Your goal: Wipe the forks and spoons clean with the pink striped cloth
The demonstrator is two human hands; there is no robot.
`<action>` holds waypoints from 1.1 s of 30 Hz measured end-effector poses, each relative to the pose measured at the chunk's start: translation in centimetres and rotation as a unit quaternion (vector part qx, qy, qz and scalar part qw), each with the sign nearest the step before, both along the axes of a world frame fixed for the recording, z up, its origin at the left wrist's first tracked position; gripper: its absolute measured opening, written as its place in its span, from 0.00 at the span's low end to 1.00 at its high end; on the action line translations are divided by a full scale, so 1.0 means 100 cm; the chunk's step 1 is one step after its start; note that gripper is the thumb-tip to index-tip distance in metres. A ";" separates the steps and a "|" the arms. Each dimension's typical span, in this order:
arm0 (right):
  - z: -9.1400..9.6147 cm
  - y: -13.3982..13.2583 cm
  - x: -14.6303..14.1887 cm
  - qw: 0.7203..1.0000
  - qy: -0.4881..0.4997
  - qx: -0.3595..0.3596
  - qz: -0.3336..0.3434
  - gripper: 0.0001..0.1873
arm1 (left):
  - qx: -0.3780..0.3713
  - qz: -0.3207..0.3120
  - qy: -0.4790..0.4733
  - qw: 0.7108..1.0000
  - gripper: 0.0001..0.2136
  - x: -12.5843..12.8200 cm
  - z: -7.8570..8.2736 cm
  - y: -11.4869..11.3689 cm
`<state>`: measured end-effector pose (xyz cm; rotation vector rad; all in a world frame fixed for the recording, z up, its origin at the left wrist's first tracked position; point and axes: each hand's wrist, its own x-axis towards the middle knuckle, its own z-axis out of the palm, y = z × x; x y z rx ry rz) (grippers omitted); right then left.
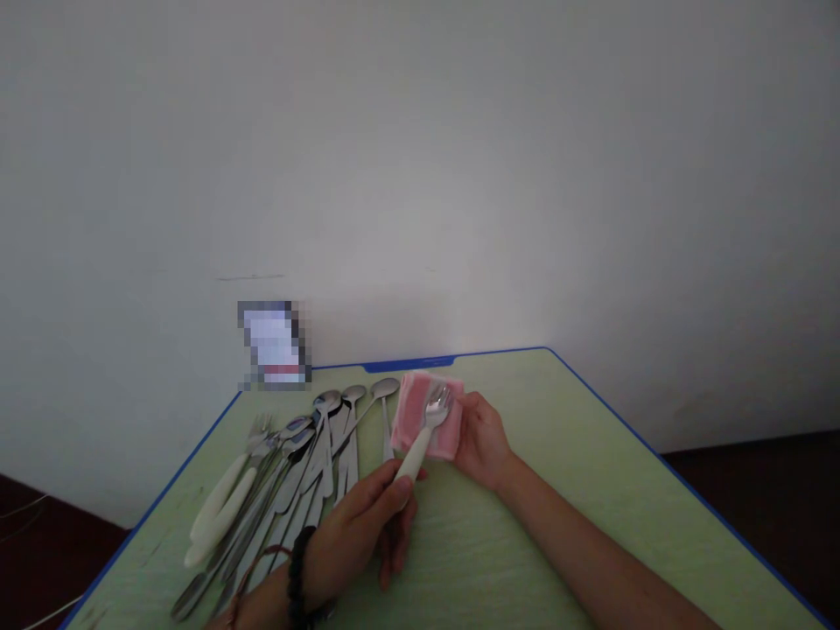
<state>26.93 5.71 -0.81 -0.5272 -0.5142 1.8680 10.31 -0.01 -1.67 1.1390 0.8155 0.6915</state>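
My left hand (377, 512) is closed round the white handle of a fork (423, 437), thumb on top. The metal tines point up and away from me, lying over a folded pink and white cloth (411, 404). At the cloth's right edge my right hand (484, 437) grips it, fingers partly hidden behind it. Left of my hands, a pile of metal spoons and other cutlery (321, 459) lies on the table, bowls toward the wall. At the pile's left side are cutlery pieces with white handles (220, 512), one of them a fork.
The light green table (577, 490) has a blue edge and stands against a pale wall (420, 175). A phone-like device (272, 343), blurred out, leans at the back left corner. A blue strip (408, 363) sits on the far edge.
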 end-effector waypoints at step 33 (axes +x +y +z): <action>-0.015 0.009 -0.007 0.984 -0.104 -0.008 -0.146 0.11 | 0.070 -0.014 0.083 0.994 0.17 -0.001 -0.004 -0.004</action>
